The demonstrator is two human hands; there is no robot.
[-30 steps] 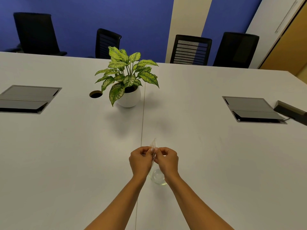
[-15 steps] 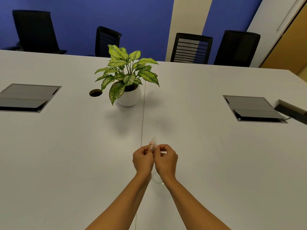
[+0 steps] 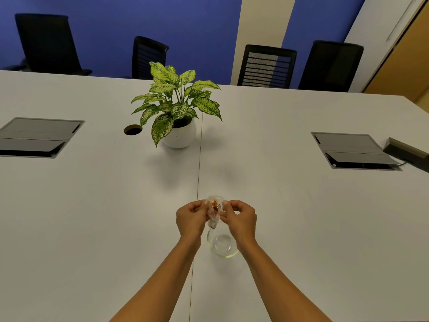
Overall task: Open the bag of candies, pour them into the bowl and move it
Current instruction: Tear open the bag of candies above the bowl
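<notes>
A small clear plastic bag of candies [image 3: 215, 209] hangs above the white table [image 3: 92, 205], with orange candy showing through it. My left hand [image 3: 190, 218] pinches its left side and my right hand [image 3: 240, 218] pinches its right side, with the top spread between them. Directly below, near my wrists, stands a small clear glass bowl [image 3: 222, 245], and nothing shows inside it.
A potted plant [image 3: 177, 112] in a white round pot stands further back at the centre. Grey cable hatches [image 3: 38, 137] [image 3: 352, 149] lie flush in the table at left and right, with a round cable hole [image 3: 133, 129] by the plant. Black chairs [image 3: 267, 66] line the far edge.
My hands have drawn apart, and the bag's top is now spread wider, showing the orange candy. The bowl, hidden mostly behind my hands before, is now plainly visible.
</notes>
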